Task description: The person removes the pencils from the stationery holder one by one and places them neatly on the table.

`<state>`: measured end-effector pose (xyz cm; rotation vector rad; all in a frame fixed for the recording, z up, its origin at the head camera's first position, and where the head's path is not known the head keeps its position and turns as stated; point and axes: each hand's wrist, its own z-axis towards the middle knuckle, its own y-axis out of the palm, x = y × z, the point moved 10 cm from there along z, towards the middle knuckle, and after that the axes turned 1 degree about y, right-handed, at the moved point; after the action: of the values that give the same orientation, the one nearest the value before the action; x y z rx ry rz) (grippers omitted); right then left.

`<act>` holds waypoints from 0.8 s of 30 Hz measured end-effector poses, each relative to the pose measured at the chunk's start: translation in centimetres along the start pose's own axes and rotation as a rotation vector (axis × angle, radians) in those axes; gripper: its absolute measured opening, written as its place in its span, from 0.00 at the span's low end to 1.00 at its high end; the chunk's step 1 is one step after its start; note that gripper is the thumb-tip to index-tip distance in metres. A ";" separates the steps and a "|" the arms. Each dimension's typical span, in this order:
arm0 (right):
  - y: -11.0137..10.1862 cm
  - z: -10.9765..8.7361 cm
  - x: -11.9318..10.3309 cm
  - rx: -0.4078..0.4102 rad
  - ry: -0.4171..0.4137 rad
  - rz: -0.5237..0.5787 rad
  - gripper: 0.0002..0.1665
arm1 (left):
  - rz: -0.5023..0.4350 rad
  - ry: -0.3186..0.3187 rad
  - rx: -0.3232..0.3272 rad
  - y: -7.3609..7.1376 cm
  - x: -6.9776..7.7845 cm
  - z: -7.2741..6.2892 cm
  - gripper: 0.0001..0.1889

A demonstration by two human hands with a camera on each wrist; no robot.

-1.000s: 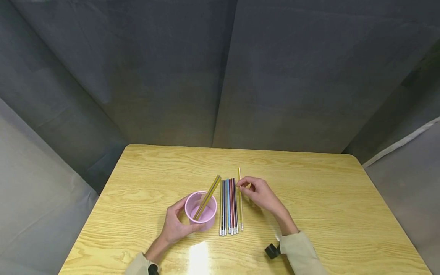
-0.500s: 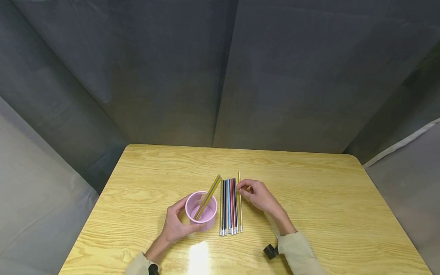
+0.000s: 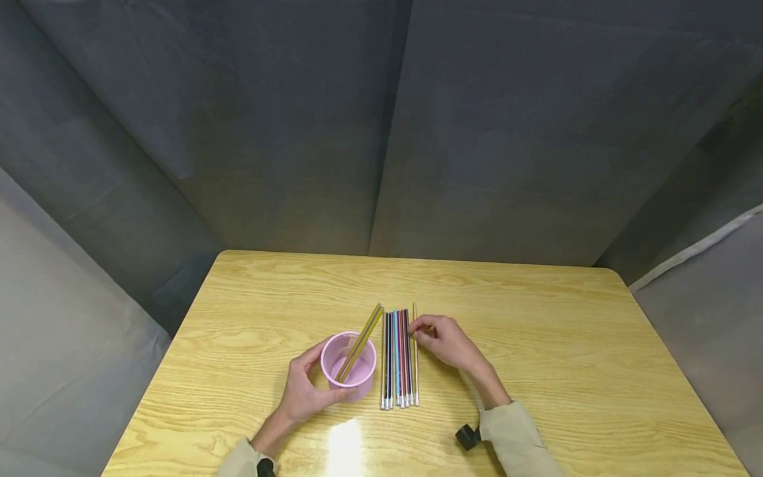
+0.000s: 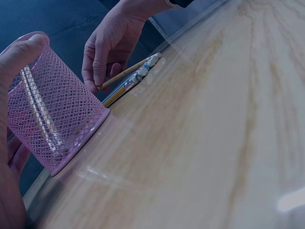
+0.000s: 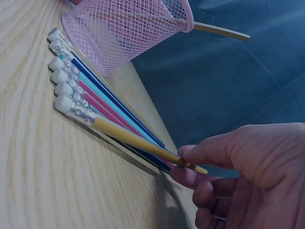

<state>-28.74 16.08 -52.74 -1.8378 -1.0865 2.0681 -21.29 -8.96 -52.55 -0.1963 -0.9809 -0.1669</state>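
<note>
My left hand [image 3: 304, 391] grips a pink mesh pencil cup [image 3: 369, 383] standing on the table, its thumb and fingers round the side. Two yellow-striped pencils [image 3: 365, 332] lean inside the cup, their tops sticking out over the rim. Between thumb and fingers, my right hand [image 3: 448, 341] pinches a yellow pencil [image 5: 131, 136] near its far end; its white eraser end points toward the person. Left of that pencil lies a row of several pencils [image 3: 396, 358] in dark blue, light blue, red and yellow, side by side with erasers at the near end.
The wood-grain table [image 3: 566, 344] extends around both hands, with its far edge against dark grey curtains [image 3: 489, 165]. A black wrist camera [image 3: 467, 437] hangs below the right sleeve. Light glares off the tabletop near the front.
My right hand has drawn the yellow pencil slightly toward the person and left, closer to the row, so its eraser end lines up with the others. The left hand and cup stay still.
</note>
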 end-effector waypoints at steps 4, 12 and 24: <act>0.1 0.0 0.2 0.000 0.015 -0.020 0.10 | -0.005 -0.002 -0.005 0.0 0.0 0.0 0.46; 0.1 0.0 0.2 0.010 0.029 -0.040 0.10 | 0.005 0.000 0.002 -0.1 0.0 -0.1 0.46; -0.2 0.0 0.5 0.032 0.052 -0.034 0.09 | -0.006 0.003 -0.003 0.0 0.2 0.0 0.47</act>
<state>-28.94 16.51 -52.98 -1.8344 -1.0583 1.9951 -21.19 -8.96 -52.36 -0.1963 -0.9779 -0.1739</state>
